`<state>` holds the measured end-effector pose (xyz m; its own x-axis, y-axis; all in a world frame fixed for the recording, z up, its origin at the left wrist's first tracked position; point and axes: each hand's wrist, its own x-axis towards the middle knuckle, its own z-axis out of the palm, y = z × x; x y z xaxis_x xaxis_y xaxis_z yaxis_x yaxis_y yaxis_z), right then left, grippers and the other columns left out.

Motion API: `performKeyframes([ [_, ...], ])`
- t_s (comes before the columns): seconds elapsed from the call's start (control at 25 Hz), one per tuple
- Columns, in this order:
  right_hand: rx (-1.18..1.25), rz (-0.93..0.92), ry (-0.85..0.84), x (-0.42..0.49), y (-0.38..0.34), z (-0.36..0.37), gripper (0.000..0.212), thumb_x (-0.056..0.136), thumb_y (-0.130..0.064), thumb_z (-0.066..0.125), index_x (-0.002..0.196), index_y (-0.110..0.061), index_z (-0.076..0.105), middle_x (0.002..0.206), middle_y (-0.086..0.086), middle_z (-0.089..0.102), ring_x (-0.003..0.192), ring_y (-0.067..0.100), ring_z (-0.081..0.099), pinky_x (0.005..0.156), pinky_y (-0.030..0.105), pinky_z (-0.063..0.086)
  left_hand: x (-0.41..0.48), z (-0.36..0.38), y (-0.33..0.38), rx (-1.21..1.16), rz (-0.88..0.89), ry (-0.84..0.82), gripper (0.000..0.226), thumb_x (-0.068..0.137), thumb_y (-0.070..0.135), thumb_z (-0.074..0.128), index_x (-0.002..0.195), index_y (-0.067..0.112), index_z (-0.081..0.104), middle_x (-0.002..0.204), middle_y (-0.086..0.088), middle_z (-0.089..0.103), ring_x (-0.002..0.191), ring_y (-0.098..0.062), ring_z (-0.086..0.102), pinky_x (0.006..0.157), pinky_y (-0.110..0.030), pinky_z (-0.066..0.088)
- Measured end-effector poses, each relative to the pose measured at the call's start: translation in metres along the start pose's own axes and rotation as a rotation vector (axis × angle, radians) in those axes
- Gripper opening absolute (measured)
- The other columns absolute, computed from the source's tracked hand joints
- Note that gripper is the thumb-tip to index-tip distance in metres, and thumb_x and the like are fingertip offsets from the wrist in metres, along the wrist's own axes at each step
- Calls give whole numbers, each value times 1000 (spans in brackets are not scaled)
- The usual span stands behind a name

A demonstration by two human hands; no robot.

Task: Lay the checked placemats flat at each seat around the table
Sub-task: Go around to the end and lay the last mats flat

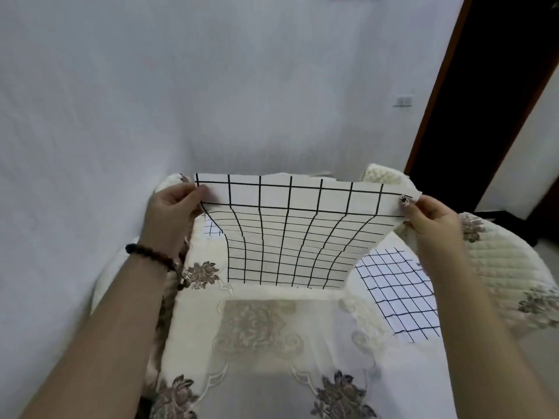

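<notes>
— White cloth covers the bench (272,343); where is the placemat (287,234)?
— Mid-frame, lifted, sagging. Left hand (169,213) and right hand (429,216) each pinch one top corner. Second mat (399,294) lies right.

White wall (211,86) with socket (403,101), dark doorway (490,101) right, floral cream tablecloth (302,352)

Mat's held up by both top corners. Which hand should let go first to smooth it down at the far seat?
Probably the left hand. Both hands pinch the placemat at its top corners, so reach looks equal, but the right hand is beside the mat already laid and can better keep the new edge off it.
</notes>
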<state>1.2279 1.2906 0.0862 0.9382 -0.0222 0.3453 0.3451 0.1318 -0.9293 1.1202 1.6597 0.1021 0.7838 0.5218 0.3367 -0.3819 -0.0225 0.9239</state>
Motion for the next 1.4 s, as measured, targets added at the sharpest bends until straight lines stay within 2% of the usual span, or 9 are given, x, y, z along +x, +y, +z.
performKeyframes([
  [0.16,-1,40,-37,-41,15,-16,40,58,-48,72,87,-21,73,82,-7,73,85,14,64,83,24,52,-44,-15,-16,27,-67,54,11,79,19,71,69,18,75,65,3,70,61,-11,58,61,-20,51],
  [0.32,-89,133,-12,-70,44,-35,13,74,-30,71,86,-26,74,86,-6,73,88,11,64,90,27,51,-79,-26,-44,59,-129,44,6,72,23,78,71,18,75,65,3,70,65,-14,60,67,-26,52],
  [0.52,-140,265,-32,-106,76,-50,19,86,-12,63,74,-23,73,69,-12,68,74,11,58,68,14,53,-110,-37,-86,91,-221,75,15,83,6,66,73,13,74,70,-1,73,66,-13,66,67,-22,55],
  [0.68,-177,366,-28,-144,98,-61,25,87,-4,59,76,-20,75,76,1,72,72,10,64,68,16,55,-145,-53,-115,137,-330,74,9,76,14,69,70,18,75,67,-2,70,63,-16,61,65,-24,53],
  [0.76,-165,412,-34,-162,103,-65,8,79,-15,67,78,-16,75,81,10,72,75,15,64,68,18,56,-163,-59,-123,157,-378,59,17,80,7,66,68,17,74,65,-2,69,63,-15,62,65,-23,54],
  [0.92,-177,472,-44,-177,115,-71,27,65,-37,70,82,-17,75,78,4,72,76,15,64,72,21,56,-178,-67,-136,217,-453,37,12,80,9,67,71,11,73,66,-7,69,64,-19,60,59,-20,51],
  [1.04,-158,491,-42,-173,114,-65,9,80,-19,67,81,-19,75,76,-1,72,74,13,65,73,22,56,-171,-64,-140,199,-473,61,7,82,5,65,76,7,70,67,-4,70,65,-19,62,62,-19,53],
  [1.12,-189,491,-35,-164,122,-63,25,88,-5,58,79,-20,75,76,-4,72,72,8,65,72,20,56,-163,-61,-146,214,-483,72,8,81,8,67,75,13,70,67,2,71,66,-14,63,68,-24,53],
  [1.4,-365,677,-4,-137,193,-52,7,85,-18,66,85,-14,72,80,4,69,78,20,58,75,37,47,-140,-59,-224,357,-697,96,7,83,12,69,77,10,69,55,10,64,52,-9,50,45,-16,40],
])
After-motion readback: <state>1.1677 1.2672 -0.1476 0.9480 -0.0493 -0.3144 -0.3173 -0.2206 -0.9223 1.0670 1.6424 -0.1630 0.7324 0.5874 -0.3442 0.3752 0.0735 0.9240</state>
